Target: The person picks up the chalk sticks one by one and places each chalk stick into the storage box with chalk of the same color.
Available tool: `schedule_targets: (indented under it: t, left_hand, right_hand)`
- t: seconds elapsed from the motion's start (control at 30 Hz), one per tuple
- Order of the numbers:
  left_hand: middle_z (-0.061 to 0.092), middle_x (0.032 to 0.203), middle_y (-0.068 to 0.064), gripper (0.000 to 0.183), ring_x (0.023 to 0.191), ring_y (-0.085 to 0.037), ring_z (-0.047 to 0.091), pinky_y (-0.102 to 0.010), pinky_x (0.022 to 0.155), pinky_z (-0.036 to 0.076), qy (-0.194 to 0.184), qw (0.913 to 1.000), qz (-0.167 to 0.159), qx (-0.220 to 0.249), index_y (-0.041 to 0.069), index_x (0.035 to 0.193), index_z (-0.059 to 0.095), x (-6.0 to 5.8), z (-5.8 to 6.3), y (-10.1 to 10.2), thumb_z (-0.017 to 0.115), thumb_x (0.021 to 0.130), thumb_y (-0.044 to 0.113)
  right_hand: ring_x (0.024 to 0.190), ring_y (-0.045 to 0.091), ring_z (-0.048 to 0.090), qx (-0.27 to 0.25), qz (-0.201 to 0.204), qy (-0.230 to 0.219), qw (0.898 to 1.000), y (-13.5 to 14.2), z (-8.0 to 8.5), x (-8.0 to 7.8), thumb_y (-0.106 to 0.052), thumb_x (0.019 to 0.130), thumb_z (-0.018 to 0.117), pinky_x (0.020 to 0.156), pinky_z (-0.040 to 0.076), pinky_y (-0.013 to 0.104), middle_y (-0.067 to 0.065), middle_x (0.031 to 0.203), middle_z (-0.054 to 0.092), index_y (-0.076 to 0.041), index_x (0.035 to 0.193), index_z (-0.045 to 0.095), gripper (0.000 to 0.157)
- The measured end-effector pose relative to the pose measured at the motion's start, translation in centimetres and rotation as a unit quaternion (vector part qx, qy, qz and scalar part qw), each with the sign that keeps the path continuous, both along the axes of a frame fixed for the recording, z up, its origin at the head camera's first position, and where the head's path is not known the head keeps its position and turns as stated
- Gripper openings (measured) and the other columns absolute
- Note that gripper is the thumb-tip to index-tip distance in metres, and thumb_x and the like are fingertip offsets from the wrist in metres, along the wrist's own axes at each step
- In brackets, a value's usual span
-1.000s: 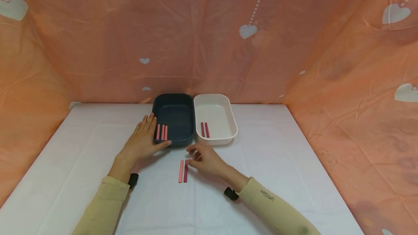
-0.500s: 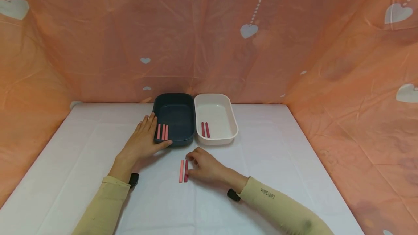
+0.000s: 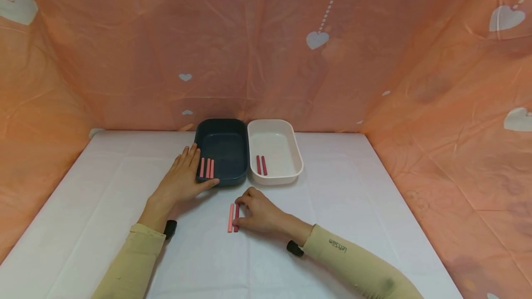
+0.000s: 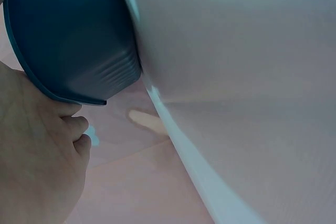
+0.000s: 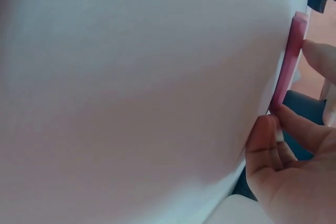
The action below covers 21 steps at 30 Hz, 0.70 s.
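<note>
Spread along the left wall of a dark blue tray (image 3: 226, 151), my left hand (image 3: 176, 176) has its fingers fairly straight and its thumb at the front corner. Several pink and dark red sticks are about. On the cloth lie a pink stick (image 3: 230, 218) and, just right of it, a dark red stick (image 3: 237, 211). My right hand (image 3: 262, 211) holds this dark red stick between thumb and index finger, which the right wrist view shows on the stick (image 5: 290, 61) from its side and end. Three pink sticks (image 3: 208, 168) lie inside the dark tray.
Touching the dark tray on its right is a white tray (image 3: 297, 160) with two dark red sticks (image 3: 261, 165) in it. A white cloth (image 3: 332, 225) covers the table. Orange curtains (image 3: 274, 77) with white hearts hang behind and at both sides.
My right hand has come down and slightly back onto the dark red stick, and its thumb and index finger have closed on it. The left hand stays at the dark tray.
</note>
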State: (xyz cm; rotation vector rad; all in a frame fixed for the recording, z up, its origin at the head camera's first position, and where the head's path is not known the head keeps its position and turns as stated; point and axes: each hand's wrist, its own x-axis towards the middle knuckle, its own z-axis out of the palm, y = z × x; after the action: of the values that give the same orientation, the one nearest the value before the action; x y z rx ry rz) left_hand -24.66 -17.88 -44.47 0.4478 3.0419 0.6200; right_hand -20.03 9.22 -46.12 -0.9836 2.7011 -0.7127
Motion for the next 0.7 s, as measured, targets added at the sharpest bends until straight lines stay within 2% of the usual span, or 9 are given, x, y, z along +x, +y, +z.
schedule_targets:
  t: [0.17,0.37,0.7]
  left_hand:
    - [0.002,0.172,-0.026,0.122,0.158,-0.046,0.001,-0.061,0.127,0.007,-0.002,1.0,-0.001,0.0,-0.01,0.162,0.011,0.03,0.15,0.0,0.064,0.09,0.073]
    - [0.002,0.172,-0.026,0.122,0.158,-0.046,0.001,-0.061,0.127,0.006,-0.005,1.0,-0.001,0.001,-0.01,0.162,0.011,0.07,0.24,0.0,0.064,0.09,0.072]
    - [0.002,0.172,-0.027,0.122,0.158,-0.047,0.002,-0.061,0.127,0.007,-0.004,1.0,-0.003,0.003,-0.011,0.162,0.01,0.04,0.13,-0.03,0.065,0.09,0.071]
  right_hand:
    - [0.103,0.013,0.054,-0.01,-0.009,-0.013,1.0,0.03,-0.04,-0.05,-0.032,0.088,0.085,0.094,0.049,0.024,0.003,0.112,0.056,-0.005,0.125,0.071,0.048]
    - [0.094,0.009,0.053,-0.036,-0.025,-0.039,0.998,0.09,-0.09,-0.14,-0.03,0.087,0.086,0.086,0.049,0.023,-0.001,0.106,0.058,-0.007,0.122,0.069,0.045]
    - [0.084,0.006,0.06,-0.108,-0.029,-0.081,0.99,0.06,-0.05,0.13,-0.013,0.088,0.083,0.077,0.051,0.019,0.002,0.097,0.068,-0.006,0.121,0.067,0.038]
